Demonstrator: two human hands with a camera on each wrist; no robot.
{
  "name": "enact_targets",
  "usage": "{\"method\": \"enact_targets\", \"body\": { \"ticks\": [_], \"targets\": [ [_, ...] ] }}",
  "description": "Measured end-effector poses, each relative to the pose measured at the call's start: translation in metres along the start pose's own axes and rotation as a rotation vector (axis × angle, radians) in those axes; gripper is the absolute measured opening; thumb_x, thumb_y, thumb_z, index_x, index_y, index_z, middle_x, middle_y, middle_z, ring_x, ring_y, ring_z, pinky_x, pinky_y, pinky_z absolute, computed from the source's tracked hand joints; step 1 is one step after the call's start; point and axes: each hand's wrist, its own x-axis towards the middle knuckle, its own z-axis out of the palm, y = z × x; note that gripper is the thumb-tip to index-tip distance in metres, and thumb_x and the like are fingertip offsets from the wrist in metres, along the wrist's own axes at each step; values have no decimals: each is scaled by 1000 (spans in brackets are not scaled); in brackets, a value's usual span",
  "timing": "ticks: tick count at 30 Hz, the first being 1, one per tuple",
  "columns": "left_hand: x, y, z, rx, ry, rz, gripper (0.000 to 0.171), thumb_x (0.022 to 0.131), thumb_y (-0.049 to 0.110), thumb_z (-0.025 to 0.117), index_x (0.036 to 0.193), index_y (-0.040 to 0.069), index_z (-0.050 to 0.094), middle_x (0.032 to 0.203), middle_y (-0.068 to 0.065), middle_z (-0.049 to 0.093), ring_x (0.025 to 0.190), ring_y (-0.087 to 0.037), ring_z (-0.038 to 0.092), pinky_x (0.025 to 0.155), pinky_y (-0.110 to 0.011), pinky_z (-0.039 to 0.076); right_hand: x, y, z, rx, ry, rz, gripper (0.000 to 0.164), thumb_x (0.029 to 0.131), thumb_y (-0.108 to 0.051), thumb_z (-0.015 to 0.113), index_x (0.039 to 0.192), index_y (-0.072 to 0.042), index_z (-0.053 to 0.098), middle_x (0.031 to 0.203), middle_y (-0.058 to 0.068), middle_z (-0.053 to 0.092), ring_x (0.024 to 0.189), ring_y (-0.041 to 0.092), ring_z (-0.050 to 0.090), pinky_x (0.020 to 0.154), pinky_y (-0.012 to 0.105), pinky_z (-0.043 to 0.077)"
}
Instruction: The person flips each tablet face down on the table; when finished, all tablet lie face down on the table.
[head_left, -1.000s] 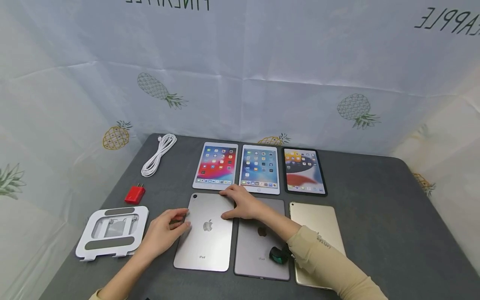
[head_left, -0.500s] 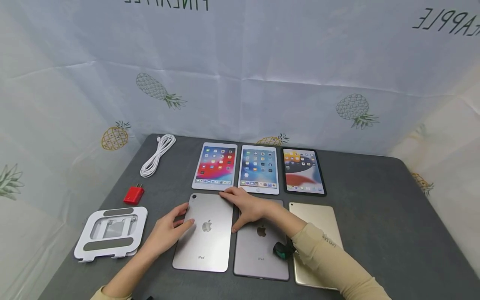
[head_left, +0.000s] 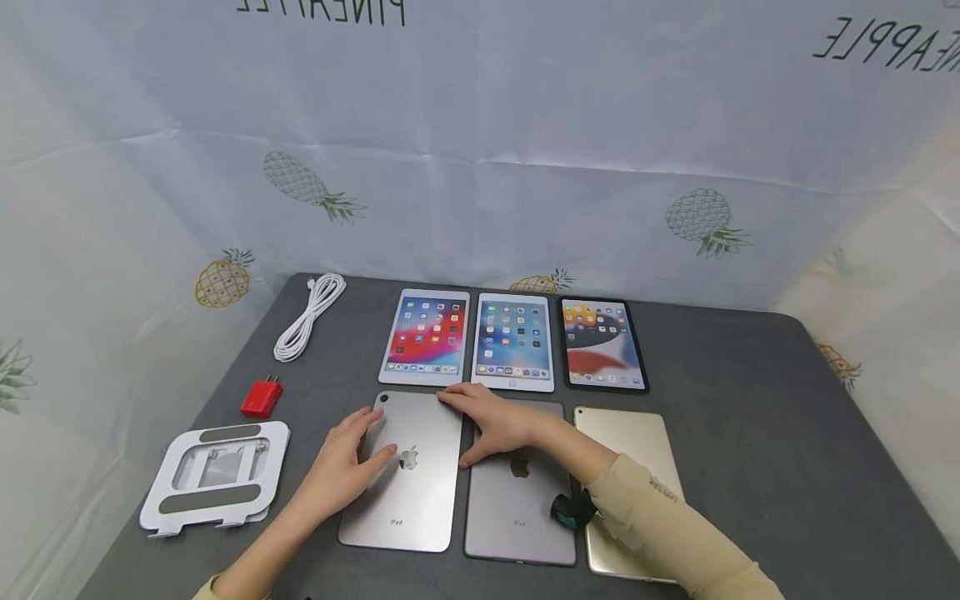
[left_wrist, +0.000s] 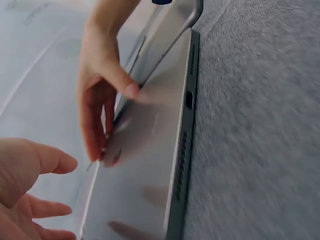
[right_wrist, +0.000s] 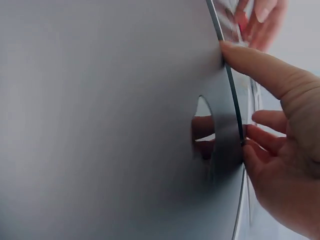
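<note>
Held left grip (head_left: 337, 473) relaxed, right grip (head_left: 501, 423) unclenched at upper right corner of silver tablet (head_left: 408, 496); probably risked bumping neighbouring gray tablet (head_left: 513, 508) by pushing unevenly.

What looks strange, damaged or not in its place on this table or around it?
Nothing on the table looks spilled or plainly damaged; the tablets form two neat rows. The one oddity is behind: the lettering on the curtain reads mirror-reversed, perhaps because the cloth hangs wrong side out.
</note>
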Motion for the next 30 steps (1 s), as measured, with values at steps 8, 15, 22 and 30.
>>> {"method": "enact_targets", "body": {
  "ticks": [8, 15, 22, 30],
  "targets": [
    [23, 35, 19, -53, -3, 138, 60, 88, 19, 71, 140, 2, 49, 147, -23, 40, 136, -41, 36, 103, -66, 30, -26, 17, -6, -16, 271, 9, 83, 82, -37, 77, 150, -11, 37, 150, 8, 37, 137, 23, 33, 110, 47, 32],
    [54, 72, 43, -201, -84, 177, 61, 90, 22, 69, 144, 8, 46, 149, -16, 41, 131, -37, 44, 101, -57, 41, -66, 41, -26, 61, 514, 125, 83, 83, -33, 78, 150, -8, 37, 151, 15, 37, 139, 35, 31, 106, 61, 31],
    [81, 99, 80, -430, -162, 174, 58, 91, 17, 66, 143, 2, 45, 146, -14, 46, 132, -35, 44, 103, -47, 42, -109, 67, -36, 220, 662, 296, 80, 85, -24, 77, 149, -3, 34, 146, 21, 38, 127, 41, 45, 101, 59, 40],
    [97, 121, 115, -552, -256, 118, 60, 92, 19, 64, 144, -1, 43, 147, -16, 44, 135, -34, 42, 106, -46, 39, -147, 85, -39, 301, 731, 431, 79, 88, -22, 73, 149, 0, 30, 146, 25, 34, 131, 41, 37, 106, 55, 35]
  ]
}}
